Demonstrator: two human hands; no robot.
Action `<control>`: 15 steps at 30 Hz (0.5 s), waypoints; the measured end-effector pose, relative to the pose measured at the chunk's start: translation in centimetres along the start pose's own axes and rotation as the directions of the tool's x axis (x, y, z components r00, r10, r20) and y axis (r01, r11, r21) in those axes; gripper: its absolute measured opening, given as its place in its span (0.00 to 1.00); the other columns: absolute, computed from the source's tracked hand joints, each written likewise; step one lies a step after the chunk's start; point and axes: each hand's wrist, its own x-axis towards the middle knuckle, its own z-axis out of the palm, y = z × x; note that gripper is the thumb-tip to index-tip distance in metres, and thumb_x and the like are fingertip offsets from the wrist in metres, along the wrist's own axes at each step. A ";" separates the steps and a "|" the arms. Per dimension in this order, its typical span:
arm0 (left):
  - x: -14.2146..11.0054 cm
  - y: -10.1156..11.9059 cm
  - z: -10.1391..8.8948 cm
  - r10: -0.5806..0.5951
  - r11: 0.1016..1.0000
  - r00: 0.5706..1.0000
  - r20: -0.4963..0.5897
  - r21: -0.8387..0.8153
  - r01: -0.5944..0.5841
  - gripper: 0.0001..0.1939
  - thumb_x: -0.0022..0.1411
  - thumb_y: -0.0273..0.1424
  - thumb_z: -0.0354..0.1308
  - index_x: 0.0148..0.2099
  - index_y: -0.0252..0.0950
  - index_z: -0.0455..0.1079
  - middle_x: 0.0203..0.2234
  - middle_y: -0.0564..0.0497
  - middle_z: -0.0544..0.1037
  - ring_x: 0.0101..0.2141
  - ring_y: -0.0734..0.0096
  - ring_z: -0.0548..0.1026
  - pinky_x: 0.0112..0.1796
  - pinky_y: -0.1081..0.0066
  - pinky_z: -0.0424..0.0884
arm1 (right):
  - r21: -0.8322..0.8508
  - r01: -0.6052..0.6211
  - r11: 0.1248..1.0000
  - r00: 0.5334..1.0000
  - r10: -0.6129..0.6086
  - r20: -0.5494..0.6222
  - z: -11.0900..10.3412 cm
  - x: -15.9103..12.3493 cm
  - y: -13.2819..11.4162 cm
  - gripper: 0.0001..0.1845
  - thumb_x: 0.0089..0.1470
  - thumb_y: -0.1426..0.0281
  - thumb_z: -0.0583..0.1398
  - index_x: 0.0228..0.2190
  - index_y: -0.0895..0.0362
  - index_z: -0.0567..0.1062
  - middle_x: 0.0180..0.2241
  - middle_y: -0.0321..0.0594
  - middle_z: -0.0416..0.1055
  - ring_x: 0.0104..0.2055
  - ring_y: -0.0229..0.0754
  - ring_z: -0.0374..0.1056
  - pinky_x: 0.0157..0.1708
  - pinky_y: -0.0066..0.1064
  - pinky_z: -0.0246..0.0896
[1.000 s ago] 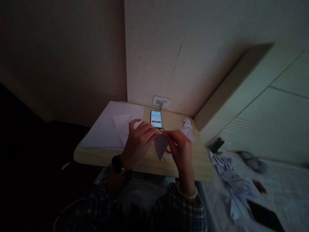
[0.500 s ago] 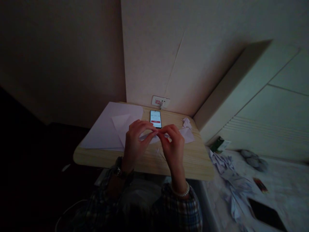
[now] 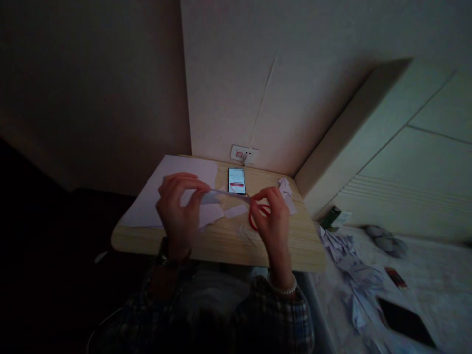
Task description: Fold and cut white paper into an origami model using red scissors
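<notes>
A narrow strip of white paper (image 3: 230,194) is stretched between my two hands above the small wooden table (image 3: 221,248). My left hand (image 3: 180,204) pinches its left end between thumb and fingers. At the other end, the fingertips of my right hand (image 3: 271,209) are closed on it. Red-handled scissors (image 3: 252,220) lie partly hidden behind my right hand. Beneath the strip, a small cut piece of paper (image 3: 236,211) rests on the table, with a larger paper piece (image 3: 211,215) beside my left hand.
Large white sheets (image 3: 147,204) cover the table's left side. A lit phone (image 3: 236,181) lies below a wall socket (image 3: 244,154). Folded paper (image 3: 284,187) sits at the back right. On the bed at right are crumpled papers (image 3: 354,268) and a dark tablet-like object (image 3: 405,322).
My hands have moved apart from fingertips together, the left one going left and the right one slightly right. The paper strip now spans between them, and the red scissor handles have come into view.
</notes>
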 end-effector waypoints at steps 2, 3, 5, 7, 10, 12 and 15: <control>0.8 -1.0 -1.1 -0.098 0.995 0.990 -0.102 -0.013 0.097 0.04 0.56 0.28 0.61 0.29 0.40 0.71 0.30 0.53 0.75 0.39 0.64 0.73 0.45 0.59 0.67 | -0.090 -0.108 0.990 0.990 0.099 -0.101 -1.3 -0.4 3.9 0.04 0.49 0.73 0.57 0.24 0.54 0.66 0.27 0.36 0.66 0.33 0.43 0.63 0.36 0.36 0.59; 1.1 -1.5 -1.5 -0.125 0.992 0.982 -0.141 -0.017 0.123 0.05 0.55 0.28 0.62 0.28 0.40 0.71 0.29 0.53 0.74 0.38 0.64 0.73 0.44 0.60 0.68 | -0.115 -0.172 0.978 0.974 0.151 -0.167 -1.9 -0.6 5.4 0.06 0.49 0.72 0.57 0.22 0.54 0.66 0.25 0.36 0.64 0.31 0.43 0.62 0.35 0.36 0.58; 1.2 -2.0 -1.6 -0.150 0.988 0.986 -0.070 0.015 0.152 0.05 0.56 0.28 0.62 0.28 0.42 0.71 0.30 0.53 0.74 0.39 0.64 0.73 0.45 0.60 0.67 | -0.114 -0.198 0.974 0.967 0.174 -0.188 -2.6 -0.7 6.9 0.05 0.50 0.70 0.57 0.24 0.54 0.67 0.26 0.37 0.65 0.32 0.43 0.62 0.36 0.37 0.58; 0.8 -1.9 -0.9 -0.138 0.990 0.990 -0.014 -0.004 0.137 0.05 0.55 0.29 0.62 0.28 0.41 0.71 0.29 0.53 0.75 0.37 0.65 0.73 0.43 0.61 0.68 | -0.058 -0.131 0.990 0.978 0.120 -0.170 -2.4 -0.5 5.7 0.04 0.53 0.69 0.57 0.28 0.55 0.69 0.30 0.39 0.68 0.35 0.43 0.64 0.39 0.37 0.59; -0.3 -1.1 0.5 -0.075 0.997 0.997 0.033 -0.012 0.075 0.05 0.55 0.29 0.62 0.28 0.39 0.71 0.28 0.53 0.75 0.36 0.65 0.73 0.43 0.62 0.68 | 0.027 -0.005 1.000 0.998 0.007 -0.060 -0.8 0.1 1.0 0.07 0.54 0.69 0.59 0.37 0.54 0.71 0.38 0.42 0.69 0.43 0.45 0.65 0.44 0.38 0.60; -0.9 -0.4 1.2 -0.032 0.999 0.996 0.086 0.000 0.032 0.05 0.55 0.29 0.62 0.28 0.38 0.71 0.27 0.53 0.76 0.37 0.64 0.74 0.43 0.61 0.67 | 0.079 0.043 0.996 0.999 -0.045 0.024 0.5 0.5 -1.8 0.07 0.55 0.71 0.58 0.38 0.53 0.71 0.41 0.42 0.68 0.45 0.45 0.64 0.46 0.38 0.60; -1.4 0.3 1.7 -0.005 1.000 0.990 0.139 0.010 0.003 0.05 0.56 0.27 0.61 0.28 0.39 0.72 0.26 0.53 0.77 0.37 0.64 0.74 0.43 0.61 0.66 | 0.119 0.094 0.988 0.993 -0.102 0.064 2.2 0.7 -4.1 0.05 0.55 0.74 0.57 0.34 0.54 0.71 0.38 0.41 0.68 0.44 0.44 0.64 0.45 0.37 0.60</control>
